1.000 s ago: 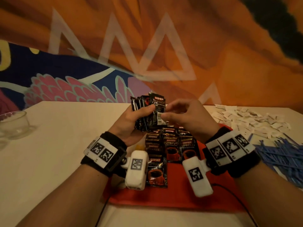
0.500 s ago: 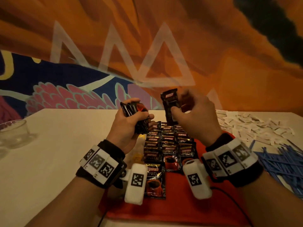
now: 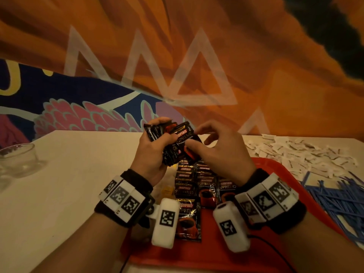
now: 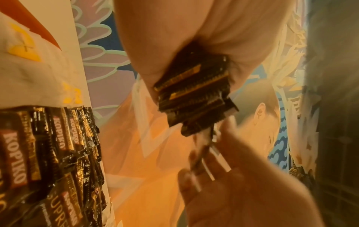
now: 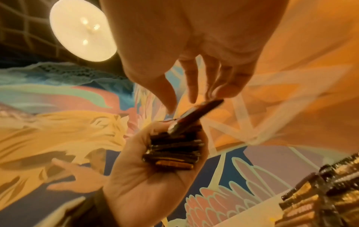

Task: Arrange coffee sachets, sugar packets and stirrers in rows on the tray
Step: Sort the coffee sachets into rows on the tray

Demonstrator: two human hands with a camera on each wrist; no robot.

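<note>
While the left hand (image 3: 152,152) clamps a stack of coffee sachets (image 3: 167,142) between thumb and curled fingers, the right hand (image 3: 220,152) pinches the top sachet (image 3: 185,137) of that stack at its near end, thumb against forefinger; the remaining right fingers are spread and loosely bent, clear of the stack; both hands are raised above the far end of the red tray (image 3: 275,174), not touching it.

Below the hands, laid sachets (image 3: 197,184) lie flat on the tray in overlapping columns running from the far edge toward the near one; bare tray surface shows to the right of the columns and along the near edge; the left border of the tray is hidden by the left wrist.

To the right of the tray, a loose heap of white sugar packets (image 3: 299,154) lies on the table (image 3: 69,184); nearer, blue stirrers (image 3: 338,200) are piled beside the tray's right edge; a glass bowl (image 3: 17,159) stands well apart at the table's left edge; a painted wall (image 3: 256,66) in orange, blue and pink rises directly behind the far table edge.
</note>
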